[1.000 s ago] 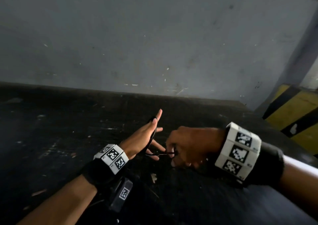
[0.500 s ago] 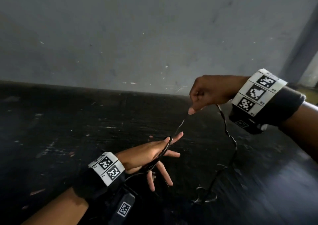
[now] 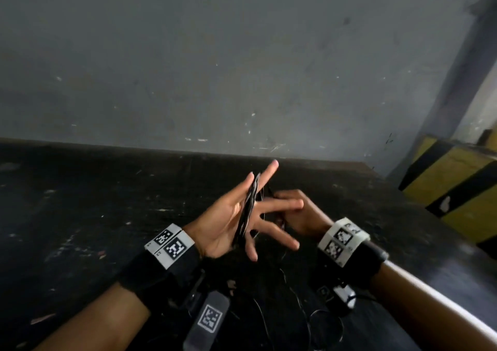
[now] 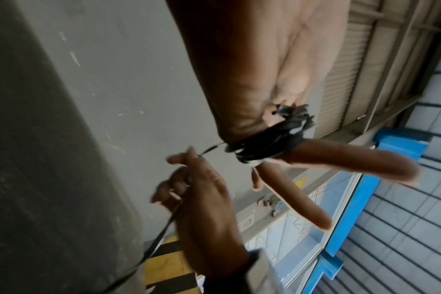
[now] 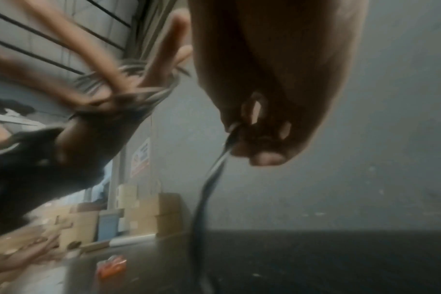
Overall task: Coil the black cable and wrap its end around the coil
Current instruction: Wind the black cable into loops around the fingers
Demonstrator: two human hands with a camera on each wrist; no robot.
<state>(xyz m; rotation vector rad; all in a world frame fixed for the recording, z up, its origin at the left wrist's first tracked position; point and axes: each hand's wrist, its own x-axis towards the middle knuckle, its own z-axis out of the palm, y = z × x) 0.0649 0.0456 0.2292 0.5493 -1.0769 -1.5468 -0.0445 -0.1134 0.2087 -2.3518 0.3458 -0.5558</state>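
Note:
My left hand point(image 3: 223, 213) is held up over the dark table point(image 3: 80, 216), palm showing and fingers spread straight. Several turns of the black cable point(image 3: 248, 208) run as a coil across the palm and up between the fingers. The left wrist view shows that coil point(image 4: 269, 139) bunched at the base of the fingers. Just behind the spread fingers, my right hand point(image 3: 301, 216) pinches the cable's free strand point(image 5: 207, 189) between thumb and fingertips point(image 5: 252, 135). Slack cable point(image 3: 304, 321) lies looped on the table below my wrists.
A grey wall point(image 3: 242, 68) rises at the table's far edge. A yellow and black striped block point(image 3: 451, 184) stands at the right. Stacked cardboard boxes point(image 5: 139, 214) appear in the right wrist view.
My right hand has dropped from high on the right to just behind the left fingers, bringing the strand with it. The left hand has risen a little, and the coil looks thicker.

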